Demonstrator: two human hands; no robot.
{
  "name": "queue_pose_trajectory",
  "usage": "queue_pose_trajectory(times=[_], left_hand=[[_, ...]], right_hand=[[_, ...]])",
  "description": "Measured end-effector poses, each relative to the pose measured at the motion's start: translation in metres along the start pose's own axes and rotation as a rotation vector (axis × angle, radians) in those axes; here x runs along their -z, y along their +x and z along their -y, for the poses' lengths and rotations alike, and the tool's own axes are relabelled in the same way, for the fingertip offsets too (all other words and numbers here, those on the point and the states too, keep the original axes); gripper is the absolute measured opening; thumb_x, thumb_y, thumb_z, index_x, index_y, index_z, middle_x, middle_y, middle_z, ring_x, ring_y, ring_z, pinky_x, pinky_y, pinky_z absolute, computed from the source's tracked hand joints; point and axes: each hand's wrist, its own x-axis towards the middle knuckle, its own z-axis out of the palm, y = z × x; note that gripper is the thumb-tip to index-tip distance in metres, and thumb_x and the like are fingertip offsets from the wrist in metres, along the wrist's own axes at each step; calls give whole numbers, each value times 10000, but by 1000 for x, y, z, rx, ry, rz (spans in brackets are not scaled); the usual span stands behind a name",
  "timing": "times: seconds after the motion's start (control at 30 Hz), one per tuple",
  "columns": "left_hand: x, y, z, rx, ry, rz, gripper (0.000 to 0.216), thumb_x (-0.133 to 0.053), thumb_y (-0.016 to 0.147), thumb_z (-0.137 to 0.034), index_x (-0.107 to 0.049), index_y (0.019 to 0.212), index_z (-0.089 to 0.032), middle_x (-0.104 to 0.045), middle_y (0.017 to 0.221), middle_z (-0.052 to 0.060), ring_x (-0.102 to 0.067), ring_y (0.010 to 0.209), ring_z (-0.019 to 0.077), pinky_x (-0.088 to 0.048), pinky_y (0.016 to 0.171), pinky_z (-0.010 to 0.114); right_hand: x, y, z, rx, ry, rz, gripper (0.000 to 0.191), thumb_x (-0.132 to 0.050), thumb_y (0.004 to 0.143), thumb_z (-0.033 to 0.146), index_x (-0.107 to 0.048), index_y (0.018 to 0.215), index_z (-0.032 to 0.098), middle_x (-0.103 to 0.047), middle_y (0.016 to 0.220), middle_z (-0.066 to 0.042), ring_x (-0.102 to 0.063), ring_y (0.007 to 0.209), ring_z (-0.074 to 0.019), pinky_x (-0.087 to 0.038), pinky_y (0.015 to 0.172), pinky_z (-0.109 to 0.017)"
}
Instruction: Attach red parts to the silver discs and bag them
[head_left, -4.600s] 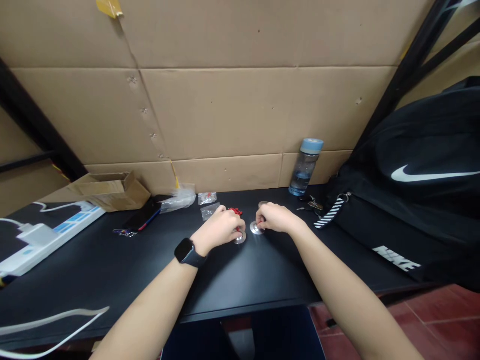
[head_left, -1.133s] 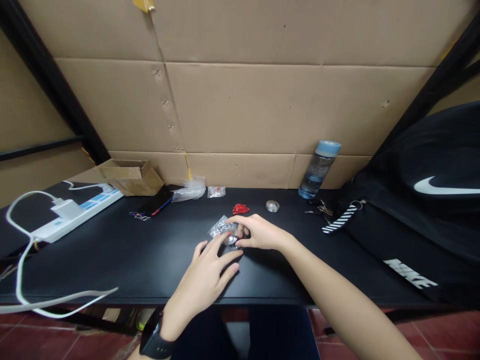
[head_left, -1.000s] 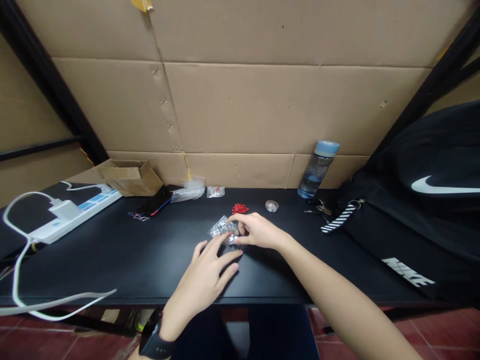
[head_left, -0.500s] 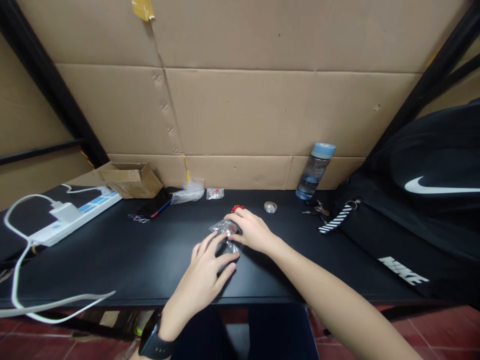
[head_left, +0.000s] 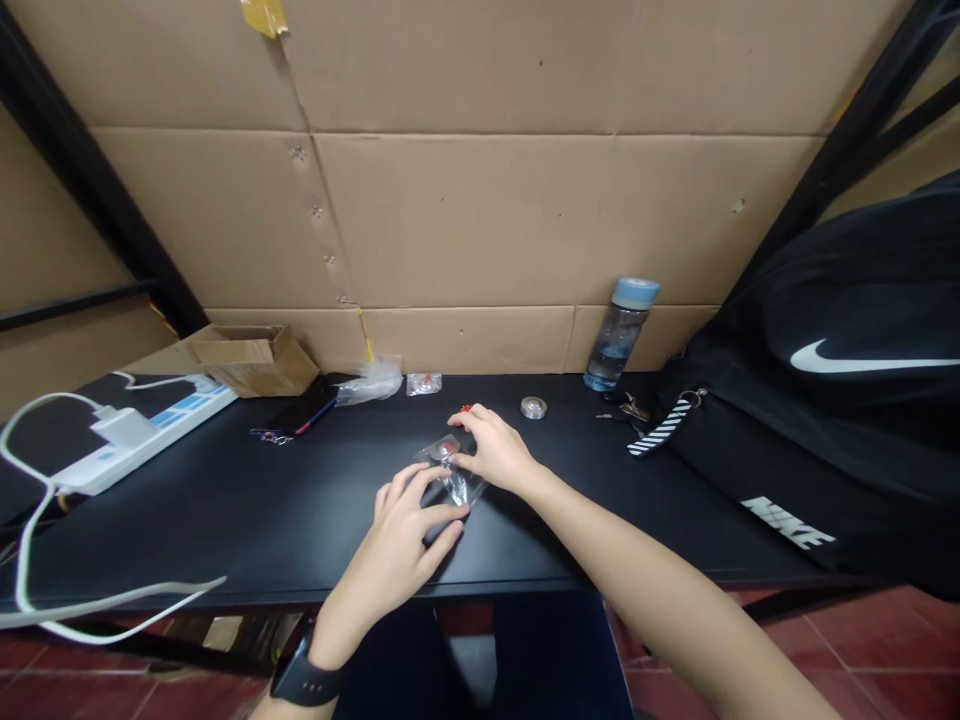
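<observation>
Head camera: closest to me, a dark watch (head_left: 306, 682) circles the left wrist, and the left hand (head_left: 401, 540) lies low over the black tabletop (head_left: 285, 510), its fingers spread wide, the fingertips at the near-left edge of a small clear bag (head_left: 461, 490). I see the bag flat on the table between both hands, its long axis slanting from far left to near right. At its far end sits a clear disc (head_left: 448, 449) with a red middle, red side up; I can't tell whether it is inside the film or on top. The right hand (head_left: 491, 450) comes in from the other side, thumb at the disc, index finger reaching beyond it, a gap between the two; whether the thumb pinches anything, I can't tell. A red bit (head_left: 466, 408) peeks out past its knuckles, the remainder hidden from me. Farther out I have a round clear piece (head_left: 533, 407) lying alone, then a second clear packet (head_left: 424, 384) showing something red inside. Beyond on the left, a cardboard box (head_left: 289, 370) stands with its top open, its inside out of my sight. Far right, the bottle (head_left: 618, 335) stands capped, part filled with clear liquid.
</observation>
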Motion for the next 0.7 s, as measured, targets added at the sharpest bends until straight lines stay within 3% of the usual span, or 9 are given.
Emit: queue_pose_trajectory(times=[0.1,0.2,0.27,0.4,0.53,0.7], left_hand=[[3,0,1,60,-31,-11,338,-519,902,-114,-747,1002,-343,-545,1412,7,-358,1389,323,-373,1075,562],[3,1,5,89,-66,-19,479,-448,774,28,-688,1031,-297,-551,1407,11,-395,1379,279,-393,1074,493],[1,4,9,153,-32,-77,564,-421,759,45,-635,1154,-296,-560,1396,36,-452,1329,266,-422,1030,461],[-4,12,12,295,114,-223,366,-514,907,-133,-612,1220,-294,-603,1330,89,-513,1227,312,-429,949,486],[-3,17,11,245,99,-197,94,-623,929,-289,-696,987,-304,-673,1235,46,-506,1240,318,-399,964,506],[0,14,19,291,-165,-236,118,-632,931,-351,-708,886,-272,-735,1083,24,-604,1134,262,-433,1010,459]], right_hand=[[13,1,-2,150,163,107,532,-802,818,328,-592,1299,248,-594,1177,-60,-592,1038,-196,-477,915,-322],[32,0,-9,193,304,212,262,-575,992,352,-632,1204,209,-645,1020,-39,-602,882,-162,-482,833,-289],[41,-2,-15,213,271,264,164,-596,965,277,-645,1098,196,-647,980,-26,-588,828,-154,-470,786,-275],[41,-2,-21,255,184,302,364,-844,730,196,-655,1040,207,-617,1029,-21,-568,846,-157,-461,741,-254],[32,0,-19,262,241,334,146,-806,817,273,-733,919,199,-620,990,-26,-577,848,-146,-474,745,-240],[35,1,-21,263,378,301,97,-742,872,271,-750,842,179,-688,953,-35,-616,869,-151,-477,786,-254]])
